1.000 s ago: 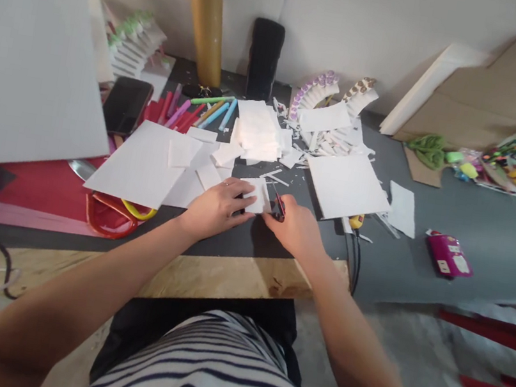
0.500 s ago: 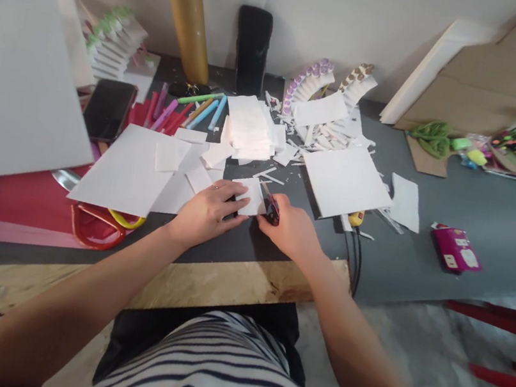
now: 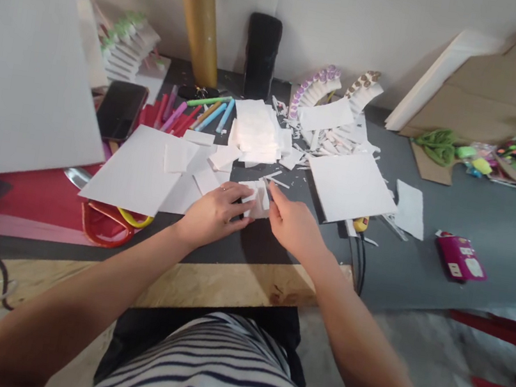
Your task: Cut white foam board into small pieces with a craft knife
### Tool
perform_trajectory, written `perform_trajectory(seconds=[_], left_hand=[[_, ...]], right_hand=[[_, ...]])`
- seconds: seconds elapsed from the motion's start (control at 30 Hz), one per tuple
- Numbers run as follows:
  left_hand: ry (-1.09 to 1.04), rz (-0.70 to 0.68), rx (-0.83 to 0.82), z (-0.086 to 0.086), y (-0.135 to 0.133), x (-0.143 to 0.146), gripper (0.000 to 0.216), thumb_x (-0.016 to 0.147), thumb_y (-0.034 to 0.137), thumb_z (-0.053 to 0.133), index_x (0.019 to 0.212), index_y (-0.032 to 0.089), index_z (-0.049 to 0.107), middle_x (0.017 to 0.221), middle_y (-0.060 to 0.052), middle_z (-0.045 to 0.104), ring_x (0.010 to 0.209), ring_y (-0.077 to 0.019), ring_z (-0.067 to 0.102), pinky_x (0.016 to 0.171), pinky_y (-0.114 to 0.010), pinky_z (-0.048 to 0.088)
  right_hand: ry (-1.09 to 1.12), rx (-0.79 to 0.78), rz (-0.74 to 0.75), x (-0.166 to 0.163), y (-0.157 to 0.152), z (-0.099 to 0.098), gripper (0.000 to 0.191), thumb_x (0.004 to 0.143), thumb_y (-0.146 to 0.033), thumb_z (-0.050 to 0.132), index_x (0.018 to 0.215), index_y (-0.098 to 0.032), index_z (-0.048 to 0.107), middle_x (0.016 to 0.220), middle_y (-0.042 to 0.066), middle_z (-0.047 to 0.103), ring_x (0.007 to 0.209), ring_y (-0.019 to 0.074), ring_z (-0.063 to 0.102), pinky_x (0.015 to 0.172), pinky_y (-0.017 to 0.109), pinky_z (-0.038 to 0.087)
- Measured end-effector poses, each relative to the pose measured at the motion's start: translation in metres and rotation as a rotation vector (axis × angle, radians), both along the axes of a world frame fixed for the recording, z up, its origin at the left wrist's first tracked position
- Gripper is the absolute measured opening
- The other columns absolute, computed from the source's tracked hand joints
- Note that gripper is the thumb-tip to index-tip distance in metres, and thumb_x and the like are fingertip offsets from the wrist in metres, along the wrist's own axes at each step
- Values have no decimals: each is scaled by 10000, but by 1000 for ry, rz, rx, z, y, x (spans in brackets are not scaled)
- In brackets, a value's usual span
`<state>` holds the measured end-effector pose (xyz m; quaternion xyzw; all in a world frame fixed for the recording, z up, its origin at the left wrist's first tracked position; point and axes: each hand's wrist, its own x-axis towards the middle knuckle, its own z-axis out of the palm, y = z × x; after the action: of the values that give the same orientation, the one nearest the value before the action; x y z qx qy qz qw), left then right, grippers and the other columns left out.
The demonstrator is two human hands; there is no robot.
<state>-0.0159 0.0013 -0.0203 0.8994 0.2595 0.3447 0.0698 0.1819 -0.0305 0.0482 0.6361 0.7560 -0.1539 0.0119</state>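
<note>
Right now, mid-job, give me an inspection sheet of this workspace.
Surface: dark grey tabletop, wooden front edge.
Job's things: small paper piece between both hands.
Clutter: paper stack, white sheet, markers, phone, pink box, paper scraps.
Grips: left hand pinches the paper piece; right hand closed on a thin blade at its edge.
Cables: black cables drop over the front edge beside the right wrist.
Surroundings: gold tube and cardboard lean against the wall.
</note>
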Motion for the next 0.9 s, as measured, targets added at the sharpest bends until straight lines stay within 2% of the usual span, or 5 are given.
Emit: perform_trajectory(seconds=[0.17,0.37,0.9], left_hand=[[-6,-3,-22,-1,0,0,110,951,203,602,931,151,698,1174,-145,682,1098,-270,648,917,-453,582],[-31,-3,-32,-2,0,0,193,941,198,609,767,148,678,1156,-150,684,1079,-271,654,877,-433,599],[-34,-15,-24,-2,0,0,160,946,205,606,830,146,699,1172,-158,684,1090,-271,661,912,-453,593]], right_hand=[[-108,-49,35,-16,7,5,585,988,-207,371,1571,-169,397,1016,155,768,914,292,716,747,351,484],[-83,-46,48,-18,14,1,557,1003,-216,358,1557,-201,421,1086,144,760,964,280,713,792,347,487],[-130,-71,12,-24,14,1,570,996,-210,356,1563,-179,410,1093,165,749,985,296,706,803,365,493]])
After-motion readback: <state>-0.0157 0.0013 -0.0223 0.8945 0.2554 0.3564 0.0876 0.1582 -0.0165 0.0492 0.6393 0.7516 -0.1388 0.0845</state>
